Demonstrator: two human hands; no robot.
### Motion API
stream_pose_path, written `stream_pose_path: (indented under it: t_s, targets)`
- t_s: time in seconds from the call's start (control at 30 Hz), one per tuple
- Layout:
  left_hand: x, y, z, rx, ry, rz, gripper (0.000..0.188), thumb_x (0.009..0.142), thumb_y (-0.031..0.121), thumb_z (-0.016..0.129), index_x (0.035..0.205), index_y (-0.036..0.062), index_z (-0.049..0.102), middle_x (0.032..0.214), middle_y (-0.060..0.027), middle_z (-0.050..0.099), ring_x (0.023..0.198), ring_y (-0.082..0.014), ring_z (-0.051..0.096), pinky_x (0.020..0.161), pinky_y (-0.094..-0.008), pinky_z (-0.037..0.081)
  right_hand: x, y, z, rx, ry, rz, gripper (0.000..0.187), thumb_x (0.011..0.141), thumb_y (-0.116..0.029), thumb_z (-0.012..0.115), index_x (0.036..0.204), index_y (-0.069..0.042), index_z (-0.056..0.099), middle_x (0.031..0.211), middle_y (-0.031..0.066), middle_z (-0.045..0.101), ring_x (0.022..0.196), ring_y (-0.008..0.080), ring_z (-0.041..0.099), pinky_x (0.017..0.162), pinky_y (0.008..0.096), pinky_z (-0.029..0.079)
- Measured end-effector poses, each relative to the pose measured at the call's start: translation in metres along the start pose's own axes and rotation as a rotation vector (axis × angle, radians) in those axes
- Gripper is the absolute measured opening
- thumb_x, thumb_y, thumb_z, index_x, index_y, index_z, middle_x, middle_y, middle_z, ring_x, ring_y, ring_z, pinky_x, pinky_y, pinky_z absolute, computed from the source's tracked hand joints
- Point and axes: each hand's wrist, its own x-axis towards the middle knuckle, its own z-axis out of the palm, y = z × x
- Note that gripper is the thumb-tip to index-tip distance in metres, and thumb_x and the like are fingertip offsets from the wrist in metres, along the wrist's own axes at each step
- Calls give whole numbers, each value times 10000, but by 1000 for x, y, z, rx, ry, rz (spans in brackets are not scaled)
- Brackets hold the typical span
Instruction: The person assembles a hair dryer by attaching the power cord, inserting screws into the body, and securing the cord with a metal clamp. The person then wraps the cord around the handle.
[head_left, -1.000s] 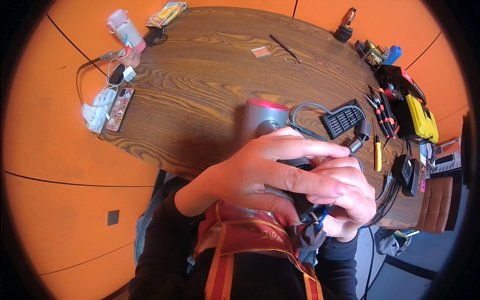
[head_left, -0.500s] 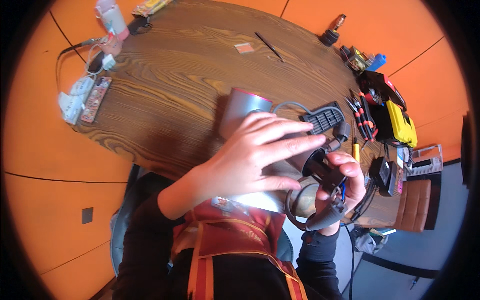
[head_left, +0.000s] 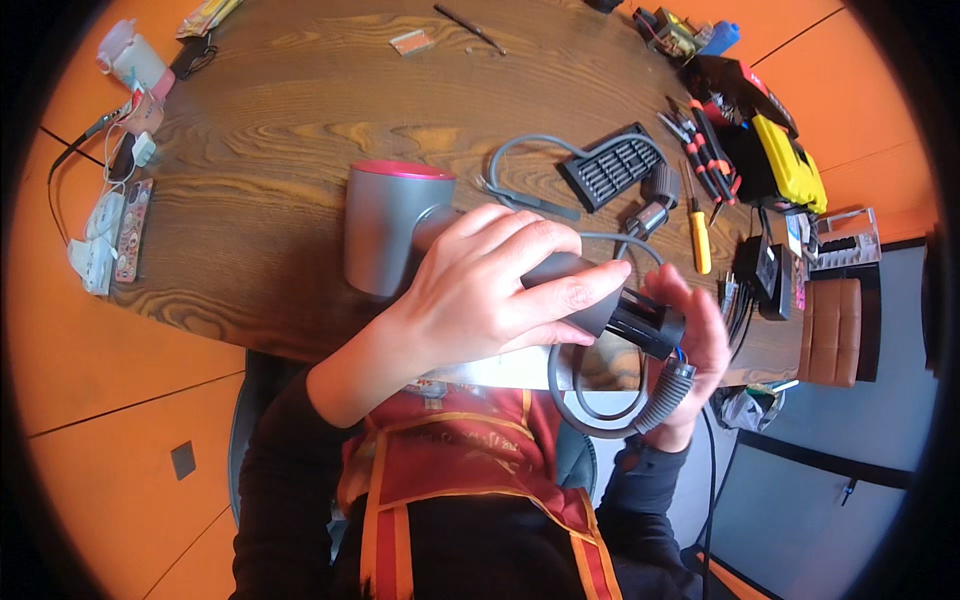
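Note:
My left hand (head_left: 495,280) is wrapped round the dark handle (head_left: 560,290) of a grey hair dryer (head_left: 385,225) with a pink-red rim. The dryer's head lies to the left, just above the table. A black inner piece (head_left: 640,322) sticks out of the handle's right end, with blue wires at its tip. From there a ribbed cable sleeve (head_left: 668,395) bends down into a looped grey cord (head_left: 560,385). My right hand (head_left: 700,340) is open behind the inner piece and the sleeve, fingers loosely curved and slightly blurred. Whether its palm touches them I cannot tell.
Beyond my hands lie a black slotted grille (head_left: 612,167), a cord plug (head_left: 648,215), a yellow-handled screwdriver (head_left: 700,240) and red-black pliers (head_left: 708,150). A yellow-black toolbox (head_left: 785,165) stands at right. A power strip (head_left: 97,245) and patterned phone (head_left: 134,230) are at left.
My left hand has gone from spread fingers to gripping the handle. My right hand has loosened from its pinch on the inner piece. The view has shifted, and the dryer's head shows more fully.

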Motion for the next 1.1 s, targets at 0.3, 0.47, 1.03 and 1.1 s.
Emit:
stream_pose_path:
  t_s: [0.3, 0.47, 1.03, 1.1]
  targets:
    - [-7, 11, 9, 103, -56, -5, 507, 578, 326, 749, 1063, 194, 678, 846, 3, 529, 771, -170, 560, 692, -307, 444, 13, -49, 13, -725, -121, 231, 515, 636, -88, 774, 1112, 26, 616, 1113, 182, 628, 1025, 279, 621, 865, 344, 493]
    - [-8, 11, 11, 181, -30, 23, 465, 567, 327, 742, 1009, 191, 699, 813, 11, 513, 732, -158, 549, 665, -290, 434, 16, -52, 23, -907, -155, 195, 407, 668, -62, 773, 1063, -56, 671, 928, 101, 627, 806, 212, 629, 712, 288, 508]
    - [3, 31, 3, -158, -171, -235, 479, 542, 199, 794, 984, 54, 677, 922, -56, 649, 781, -208, 621, 682, -309, 440, -5, -33, 12, -673, -7, 157, 418, 615, -85, 829, 962, 38, 632, 952, 175, 667, 883, 265, 660, 767, 315, 525]
    - [3, 34, 2, -170, -174, -257, 456, 546, 180, 783, 971, 52, 679, 911, -53, 651, 774, -207, 620, 680, -306, 435, -5, -32, 12, -630, 8, 150, 408, 614, -101, 832, 939, 40, 629, 936, 192, 662, 854, 272, 662, 741, 313, 531]
